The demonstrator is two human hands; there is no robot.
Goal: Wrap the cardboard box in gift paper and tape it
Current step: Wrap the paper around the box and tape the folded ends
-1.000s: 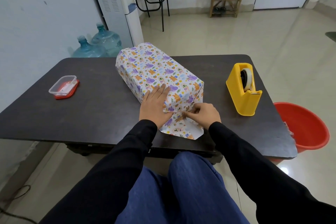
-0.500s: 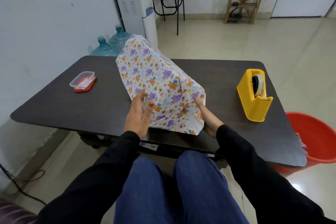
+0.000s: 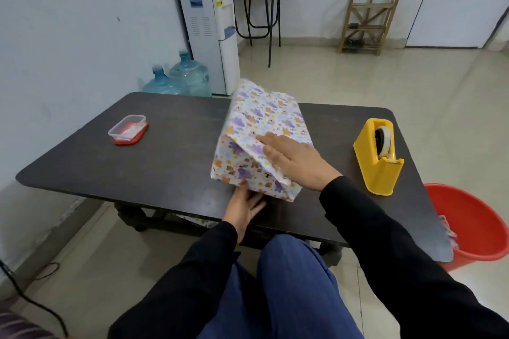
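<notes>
On the near, folded end of the wrapped parcel, lays the right hand (image 3: pixel 297 164) flat: fingers straight and close together, palm down, pressing the paper, gripping nothing. Just below, at the parcel's bottom near edge, reaches in with the left hand (image 3: pixel 246 205), fingers loose and fairly straight, tips touching the paper right at the surface; holds nothing either.

Between the two hands, a long cardboard box (image 3: pixel 265 115), fully covered by white gift paper (image 3: pixel 237 165) printed with purple and orange animal figures, diagonal folds running across the near end. Sits at the middle of a dark brown, round-cornered surface (image 3: pixel 170 165), long axis pointing away, near end close to the front edge; cannot tell whether lying flat or tipped up a little.

To the right, well apart from the box, a yellow plastic tape dispenser (image 3: pixel 376 170) carrying a roll of tape. To the left, also well apart, a small clear plastic container (image 3: pixel 127 127) on a red lid.

Off the right end, on the tiled floor, a red plastic bucket (image 3: pixel 473 228). Behind the far left corner, two blue water jugs (image 3: pixel 180 78) beside a white water dispenser (image 3: pixel 205 30); farther back, a black-legged stool (image 3: pixel 261 8) and a wooden rack (image 3: pixel 366 19) against the wall.
</notes>
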